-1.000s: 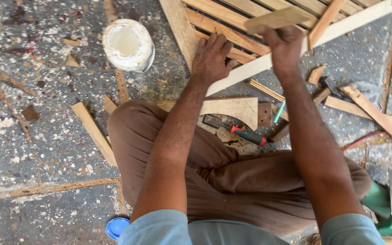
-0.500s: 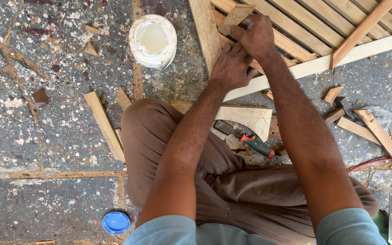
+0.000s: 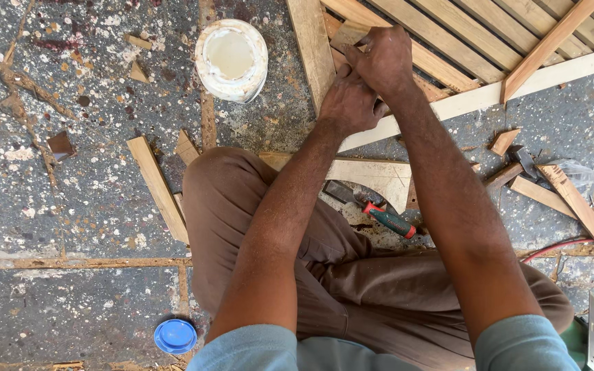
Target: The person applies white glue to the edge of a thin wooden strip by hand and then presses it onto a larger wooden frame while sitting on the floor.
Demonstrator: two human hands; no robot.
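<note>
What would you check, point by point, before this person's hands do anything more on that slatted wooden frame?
1. Left hand on the frame: ok, it presses by the corner.
2. Right hand grips a small wood piece: ok, though the grip is partly hidden.
3. Piece seated between slats: cannot tell.
4. Chisel within reach: ok, it lies by the knee.
5. White tub apart from the hands: ok.

Both hands together on slatted wooden frame [image 3: 448, 48] at far centre: left hand [image 3: 348, 103] pressed against right hand [image 3: 383, 58], which grips a small wood block [image 3: 347, 34] (mostly hidden). White tub [image 3: 232, 58] far left, chisel [image 3: 379, 214] by knee, blue lid [image 3: 175, 335] near.
</note>
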